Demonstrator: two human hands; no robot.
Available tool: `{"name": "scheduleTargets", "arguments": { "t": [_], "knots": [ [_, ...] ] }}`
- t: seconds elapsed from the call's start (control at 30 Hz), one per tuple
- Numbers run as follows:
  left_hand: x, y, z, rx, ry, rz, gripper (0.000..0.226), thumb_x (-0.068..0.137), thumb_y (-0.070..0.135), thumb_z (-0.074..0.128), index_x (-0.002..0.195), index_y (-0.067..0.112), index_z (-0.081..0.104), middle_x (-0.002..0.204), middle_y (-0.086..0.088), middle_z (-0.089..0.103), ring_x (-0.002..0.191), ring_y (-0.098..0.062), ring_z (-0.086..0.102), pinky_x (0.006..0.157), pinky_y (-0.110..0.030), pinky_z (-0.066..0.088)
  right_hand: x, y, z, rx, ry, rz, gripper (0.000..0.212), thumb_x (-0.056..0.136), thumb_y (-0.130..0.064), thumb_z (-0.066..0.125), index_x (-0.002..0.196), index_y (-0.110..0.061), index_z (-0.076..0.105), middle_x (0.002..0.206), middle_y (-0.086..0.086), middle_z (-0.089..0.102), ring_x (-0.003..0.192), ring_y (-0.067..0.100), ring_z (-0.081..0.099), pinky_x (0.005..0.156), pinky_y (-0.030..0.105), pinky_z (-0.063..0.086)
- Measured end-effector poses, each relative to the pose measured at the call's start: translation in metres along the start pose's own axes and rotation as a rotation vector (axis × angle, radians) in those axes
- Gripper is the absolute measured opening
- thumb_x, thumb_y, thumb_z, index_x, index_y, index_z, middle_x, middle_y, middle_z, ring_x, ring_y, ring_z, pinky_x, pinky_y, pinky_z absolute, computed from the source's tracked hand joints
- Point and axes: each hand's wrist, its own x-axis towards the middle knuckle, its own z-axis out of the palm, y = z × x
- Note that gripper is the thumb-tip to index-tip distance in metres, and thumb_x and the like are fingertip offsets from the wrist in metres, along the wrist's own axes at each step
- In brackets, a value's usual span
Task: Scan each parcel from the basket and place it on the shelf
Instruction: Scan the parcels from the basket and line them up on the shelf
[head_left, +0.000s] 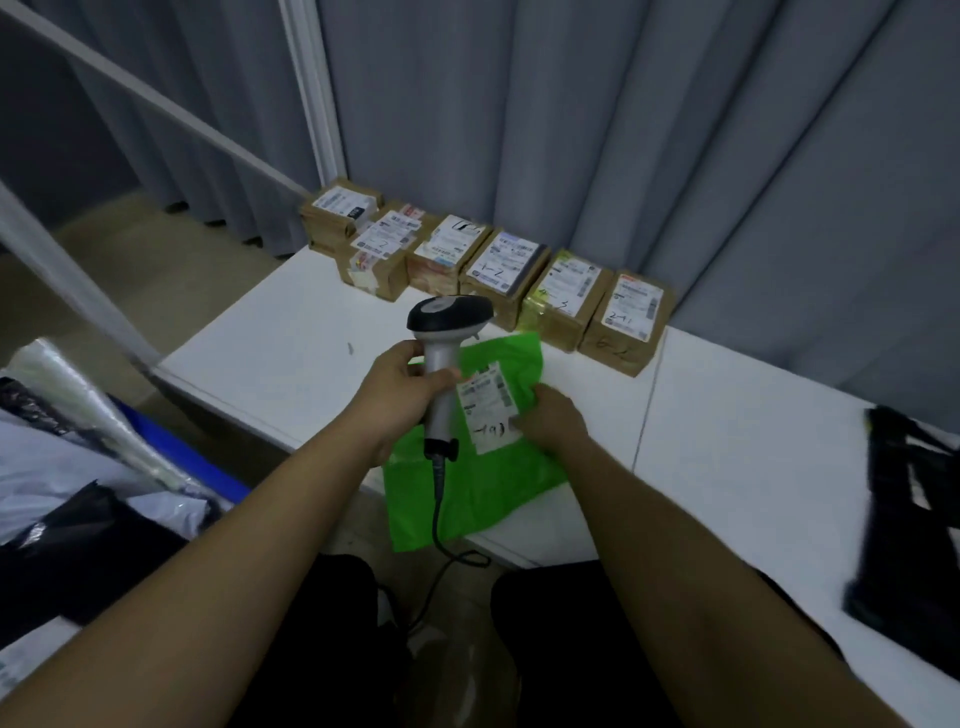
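My left hand (397, 397) grips the grey handle of a corded barcode scanner (448, 332), its black head pointing away over the parcel. A green plastic mailer (483, 483) with a white shipping label (488, 410) lies across the front edge of the white shelf surface (753, 467). My right hand (550, 421) holds the mailer at the label's right side. Several brown cardboard parcels (498, 275) with labels stand in a row along the back of the surface, against the curtain.
At the lower left is a blue basket (176, 457) holding white, black and clear plastic parcels. A black object (904, 519) lies at the right end of the surface. Grey curtains hang behind, and white frame bars cross the upper left.
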Motion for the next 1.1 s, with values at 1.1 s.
{"name": "scheduleTargets", "arguments": {
  "t": [1.1],
  "knots": [
    [-0.061, 0.032, 0.262, 0.286, -0.287, 0.283, 0.043, 0.091, 0.015, 0.062, 0.132, 0.014, 0.049, 0.128, -0.009, 0.056, 0.114, -0.026, 0.052, 0.097, -0.042, 0.045, -0.181, 0.348, -0.191, 1.142, 0.76, 0.767, 0.094, 0.082, -0.029, 0.074, 0.152, -0.011, 0.014, 0.15, 0.016, 0.032, 0.131, 0.036, 0.039, 0.106, 0.042, 0.038]
  ]
}}
